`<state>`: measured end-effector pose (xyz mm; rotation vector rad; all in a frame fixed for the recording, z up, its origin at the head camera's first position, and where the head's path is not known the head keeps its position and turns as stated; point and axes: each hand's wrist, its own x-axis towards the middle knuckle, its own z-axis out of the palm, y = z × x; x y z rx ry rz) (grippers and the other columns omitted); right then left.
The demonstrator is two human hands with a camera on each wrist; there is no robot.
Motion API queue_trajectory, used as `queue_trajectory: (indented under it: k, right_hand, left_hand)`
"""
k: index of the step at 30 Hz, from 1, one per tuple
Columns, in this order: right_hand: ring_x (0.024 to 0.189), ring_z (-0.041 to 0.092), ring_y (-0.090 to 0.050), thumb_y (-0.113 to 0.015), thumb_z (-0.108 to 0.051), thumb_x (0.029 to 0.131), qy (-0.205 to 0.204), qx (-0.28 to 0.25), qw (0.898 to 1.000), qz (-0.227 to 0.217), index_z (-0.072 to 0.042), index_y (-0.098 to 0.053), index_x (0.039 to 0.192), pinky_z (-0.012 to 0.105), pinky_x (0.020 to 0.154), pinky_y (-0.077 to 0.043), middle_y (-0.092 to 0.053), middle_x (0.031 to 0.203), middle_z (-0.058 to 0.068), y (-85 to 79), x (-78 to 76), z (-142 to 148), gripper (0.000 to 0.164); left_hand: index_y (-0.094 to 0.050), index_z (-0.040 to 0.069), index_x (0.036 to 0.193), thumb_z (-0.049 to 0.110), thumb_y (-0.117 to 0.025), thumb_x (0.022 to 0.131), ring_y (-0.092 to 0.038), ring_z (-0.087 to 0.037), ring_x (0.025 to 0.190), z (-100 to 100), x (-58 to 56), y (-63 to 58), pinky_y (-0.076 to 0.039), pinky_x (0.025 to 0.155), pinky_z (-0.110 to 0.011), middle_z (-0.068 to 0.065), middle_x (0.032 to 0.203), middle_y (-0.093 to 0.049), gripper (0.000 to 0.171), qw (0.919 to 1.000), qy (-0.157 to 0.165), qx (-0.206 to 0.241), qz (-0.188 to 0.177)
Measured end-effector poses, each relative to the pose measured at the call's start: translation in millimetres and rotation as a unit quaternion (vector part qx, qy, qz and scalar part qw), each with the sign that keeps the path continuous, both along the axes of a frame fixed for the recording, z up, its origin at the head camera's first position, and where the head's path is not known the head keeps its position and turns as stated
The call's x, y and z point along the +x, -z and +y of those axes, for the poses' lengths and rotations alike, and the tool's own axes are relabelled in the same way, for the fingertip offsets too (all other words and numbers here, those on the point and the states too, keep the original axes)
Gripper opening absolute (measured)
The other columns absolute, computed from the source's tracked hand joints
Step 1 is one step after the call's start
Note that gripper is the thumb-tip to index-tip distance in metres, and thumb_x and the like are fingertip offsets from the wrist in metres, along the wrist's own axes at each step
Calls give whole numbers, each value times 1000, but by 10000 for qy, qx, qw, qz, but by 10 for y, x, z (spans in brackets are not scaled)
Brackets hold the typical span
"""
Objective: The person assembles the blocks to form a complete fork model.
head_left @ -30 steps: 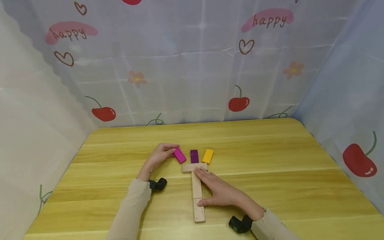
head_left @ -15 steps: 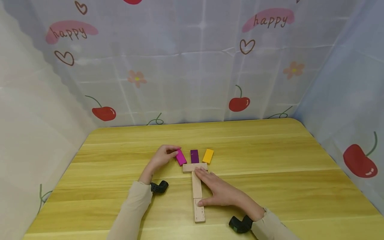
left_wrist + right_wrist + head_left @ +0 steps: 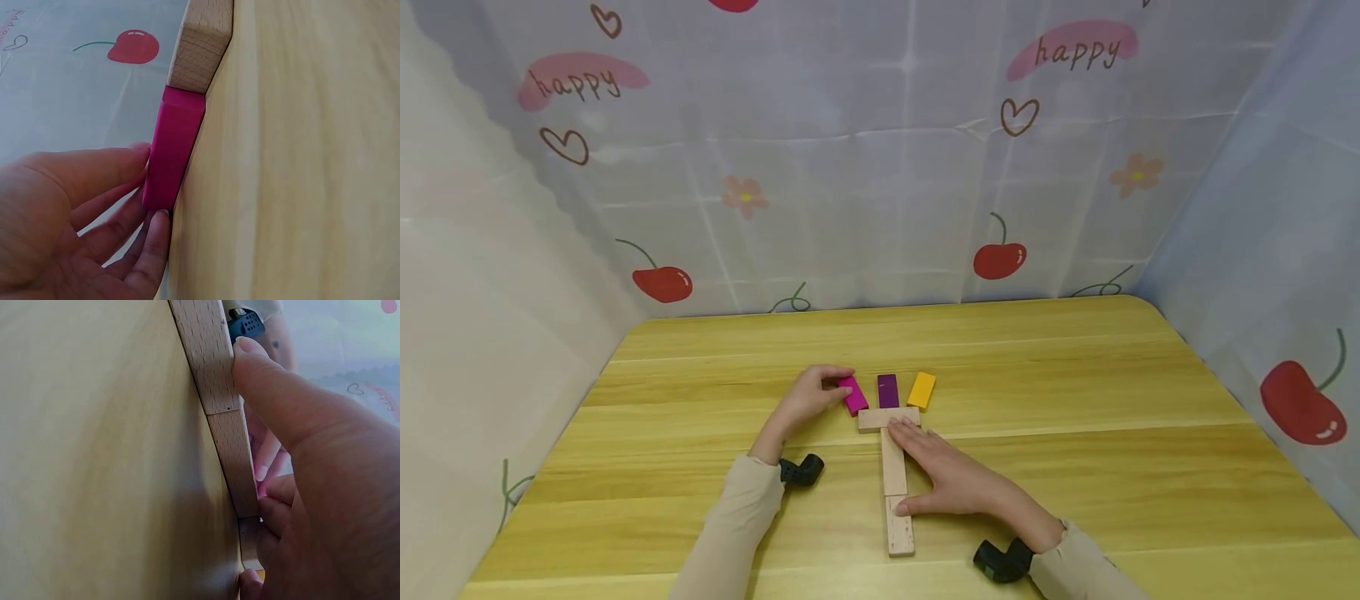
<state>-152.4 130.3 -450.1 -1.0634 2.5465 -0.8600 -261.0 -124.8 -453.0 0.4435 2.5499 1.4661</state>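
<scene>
In the head view my left hand [image 3: 807, 395] pinches a pink wooden block [image 3: 854, 397] between thumb and fingers. The left wrist view shows the near end of this block [image 3: 176, 134] meeting a plain wooden block [image 3: 203, 53]. That plain crosswise block [image 3: 871, 420] heads a line of two more plain blocks, an upper one [image 3: 892, 467] and a lower one [image 3: 900, 537]. My right hand [image 3: 957, 478] rests on the line, fingertips by the crosswise block and thumb on the lower block. A purple block [image 3: 887, 391] and a tilted yellow block [image 3: 921, 390] lie beyond the crosswise one.
All the blocks lie on a wood-grain table [image 3: 1075, 375]. A printed curtain [image 3: 865, 208] closes off the back and sides. Dark devices, one on the left wrist [image 3: 802, 471] and one on the right wrist [image 3: 1002, 561], stick out low over the table.
My left hand has brought the pink block slightly right and nearer, up to the left end of the crosswise block. The right hand and the other blocks have stayed put.
</scene>
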Motion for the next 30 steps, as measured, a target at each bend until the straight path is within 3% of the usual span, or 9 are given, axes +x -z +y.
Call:
queue_trajectory:
  k: [14, 22, 30]
  right_hand:
    - [139, 17, -4, -61, -61, 81, 12, 37, 10000, 47, -9, -10, 151, 41, 110, -9, -6, 156, 2, 10, -9, 19, 101]
    - [139, 17, -4, -61, -61, 80, 10, 37, 10000, -4, -10, -10, 151, 41, 110, -8, -5, 155, 2, 18, -24, 29, 101]
    - [139, 17, -4, -61, -60, 80, 30, 57, 10000, -29, -10, -10, 151, 42, 110, -9, -6, 155, 2, 17, 5, 51, 101]
  left_hand:
    - [-58, -7, 122, 4, -62, 90, -56, -27, 102, 17, 35, -44, -48, 84, -35, -17, 117, -60, 34, 9996, 191, 128, 132]
    - [-59, -4, 123, 4, -61, 91, -56, -23, 100, 19, 16, -28, -48, 84, -34, -12, 113, -62, 33, 9998, 94, -3, 184]
    - [-60, -5, 120, 2, -61, 90, -58, -25, 99, 37, 32, -6, -48, 84, -36, -13, 109, -63, 31, 9990, 203, 8, 393]
